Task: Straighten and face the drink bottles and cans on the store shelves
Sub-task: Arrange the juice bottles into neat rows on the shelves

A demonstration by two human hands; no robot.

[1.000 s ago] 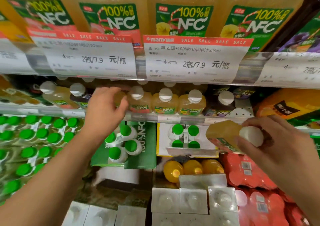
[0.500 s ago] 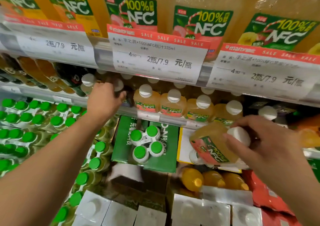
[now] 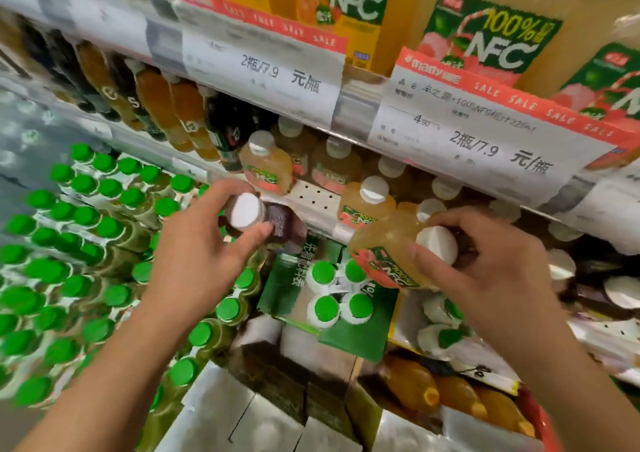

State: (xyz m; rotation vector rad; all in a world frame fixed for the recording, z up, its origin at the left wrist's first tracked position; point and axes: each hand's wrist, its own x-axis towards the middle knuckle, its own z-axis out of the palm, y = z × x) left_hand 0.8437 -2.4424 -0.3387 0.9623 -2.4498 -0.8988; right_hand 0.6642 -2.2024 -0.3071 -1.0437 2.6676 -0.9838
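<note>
A: Item one, the pale juice bottle [image 3: 388, 243]?
B: White cap, green and pink NFC label. It is lying tilted in front of the middle shelf [image 3: 313, 198], cap toward the camera. The right hand [image 3: 485, 275] is gripping it near the cap, fingers curling round the neck.

A: Item two?
B: A dark purple bottle [image 3: 277, 224], white cap. The left hand [image 3: 204, 243] is holding it just off the shelf's front edge, thumb and fingers pinching round the cap end. It is sitting tilted, cap facing the camera. The label is too blurred to read.

A: Stock standing behind them?
B: A row of pale juice bottles [image 3: 367, 198] is standing upright on the perforated shelf, white caps up. One bottle [image 3: 263, 164] is standing apart on the left, with bare shelf showing between it and the others. Dark and orange bottles [image 3: 156, 105] are leaning further left.

A: Above?
B: Sale price tags [image 3: 485, 122] are hanging along the upper shelf edge, and large NFC bottles [image 3: 485, 36] are standing over them.

A: Below?
B: Green-capped bottles [image 3: 69, 243] are filling the lower left; a green carton [image 3: 287, 285] is holding four green caps; orange bottles [image 3: 450, 396] are lying lower right.
</note>
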